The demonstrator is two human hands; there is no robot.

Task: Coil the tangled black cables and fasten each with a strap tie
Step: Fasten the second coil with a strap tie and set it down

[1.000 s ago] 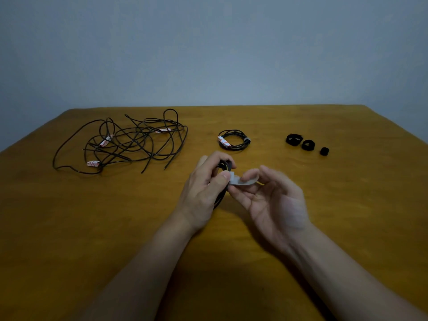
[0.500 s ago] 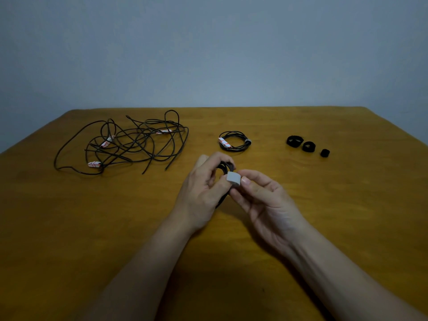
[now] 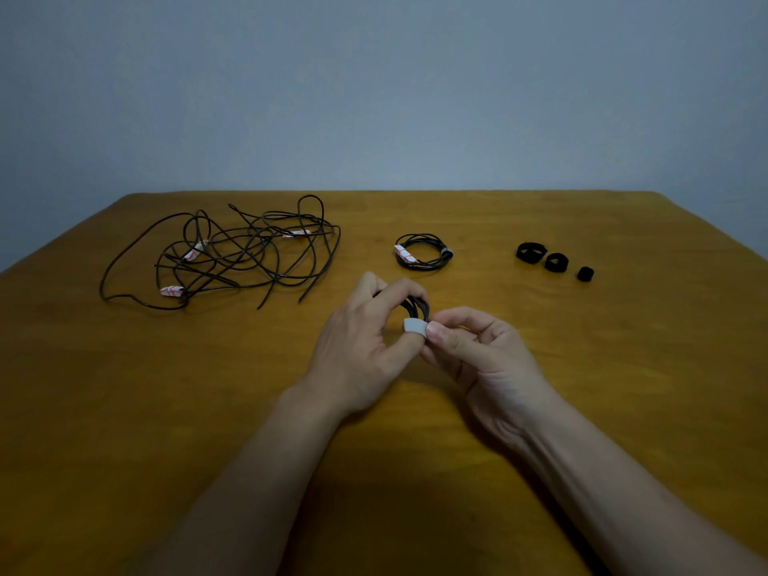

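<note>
Wooden table [image 3: 124, 409], yellow-brown, set against a plain grey-blue wall [image 3: 374, 97]. Both hands meet near the middle of it.

Left hand [image 3: 357, 347]: fingers curled round a small coil of black cable [image 3: 415, 306], thumb beneath. The fingers hide most of the coil.

Grey strap tie [image 3: 414, 326]: wrapped round the near side of that coil.

Right hand [image 3: 486, 359]: thumb and forefinger pinch the right end of the grey strap tie, other fingers loosely curled.

Far left: tangle of loose black cables [image 3: 232, 255] lying flat, with red-and-white tags on it.

Far centre: finished coil [image 3: 422, 253], bound by a dark strap on its right side, one tag on its left.

Far right: three black strap ties [image 3: 556, 262], rolled up, in a row.
</note>
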